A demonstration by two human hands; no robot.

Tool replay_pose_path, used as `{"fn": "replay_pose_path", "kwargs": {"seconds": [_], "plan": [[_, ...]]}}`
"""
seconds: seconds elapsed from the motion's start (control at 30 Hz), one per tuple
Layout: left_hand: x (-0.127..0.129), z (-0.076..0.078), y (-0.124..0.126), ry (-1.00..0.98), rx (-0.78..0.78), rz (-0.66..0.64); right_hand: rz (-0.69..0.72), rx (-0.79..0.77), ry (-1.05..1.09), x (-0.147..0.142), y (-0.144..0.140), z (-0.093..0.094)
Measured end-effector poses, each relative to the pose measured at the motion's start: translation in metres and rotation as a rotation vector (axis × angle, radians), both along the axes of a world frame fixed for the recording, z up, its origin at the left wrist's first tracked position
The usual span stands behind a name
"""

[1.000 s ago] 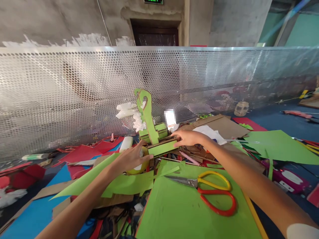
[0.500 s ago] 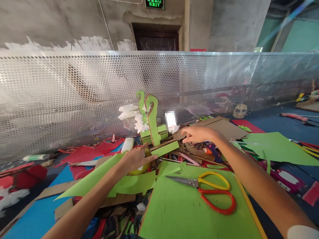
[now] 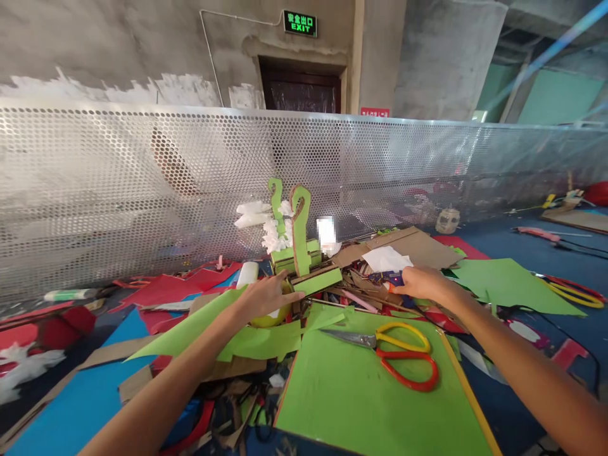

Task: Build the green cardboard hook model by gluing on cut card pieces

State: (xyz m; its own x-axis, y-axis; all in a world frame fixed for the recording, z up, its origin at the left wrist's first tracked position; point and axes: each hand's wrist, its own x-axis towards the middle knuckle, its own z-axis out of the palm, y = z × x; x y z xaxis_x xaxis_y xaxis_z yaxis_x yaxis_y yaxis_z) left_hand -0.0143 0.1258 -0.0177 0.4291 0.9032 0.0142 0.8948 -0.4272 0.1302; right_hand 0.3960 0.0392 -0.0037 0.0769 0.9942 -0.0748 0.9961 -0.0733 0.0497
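Green cardboard model point(image 3: 297, 253): upright, two hooked uprights on a stepped base, standing mid-bench just before the perforated metal screen point(image 3: 142, 183). My left hand point(image 3: 266, 296): fingers spread flat, grip apart, resting on a yellow tape roll point(image 3: 266, 315), fingertips touching the model's front edge. My right hand point(image 3: 420, 283): grip closed around a small tool with an orange tip point(image 3: 392, 282), right of the model and apart from it; I cannot tell what the tool is. Green sheet point(image 3: 361, 392): nearest me, its near edge at the bench rim. Scissors point(image 3: 394, 351): yellow and red handles, lying on that sheet, blades pointing left. Open room: bare green sheet below the scissors; paper scraps crowd elsewhere.
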Motion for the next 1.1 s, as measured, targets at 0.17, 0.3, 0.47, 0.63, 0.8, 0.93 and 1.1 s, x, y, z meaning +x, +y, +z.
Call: {"fn": "replay_pose_path", "kwargs": {"seconds": [0.17, 0.3, 0.47, 0.63, 0.8, 0.93, 1.1], "plan": [[-0.001, 0.001, -0.001, -0.014, -0.008, -0.017, 0.022, 0.095, 0.124, 0.004, -0.015, -0.013], [-0.001, 0.003, -0.002, -0.021, -0.013, -0.028, 0.021, 0.144, 0.328, 0.011, -0.021, -0.008], [-0.001, 0.001, 0.001, -0.040, -0.027, -0.027, 0.067, 0.217, 0.534, 0.019, -0.022, 0.003], [-0.001, 0.000, 0.002, -0.023, -0.028, -0.011, 0.169, 0.207, 1.095, 0.006, -0.021, -0.008], [-0.001, 0.000, 0.001, -0.032, -0.024, -0.013, 0.253, 0.221, 1.459, -0.019, -0.011, -0.017], [-0.001, 0.000, -0.001, -0.043, -0.012, -0.020, 0.276, 0.225, 1.561, -0.036, 0.003, -0.013], [0.001, 0.004, -0.005, -0.002, -0.031, -0.004, 0.240, 0.148, 1.666, -0.056, 0.017, -0.010]]}}
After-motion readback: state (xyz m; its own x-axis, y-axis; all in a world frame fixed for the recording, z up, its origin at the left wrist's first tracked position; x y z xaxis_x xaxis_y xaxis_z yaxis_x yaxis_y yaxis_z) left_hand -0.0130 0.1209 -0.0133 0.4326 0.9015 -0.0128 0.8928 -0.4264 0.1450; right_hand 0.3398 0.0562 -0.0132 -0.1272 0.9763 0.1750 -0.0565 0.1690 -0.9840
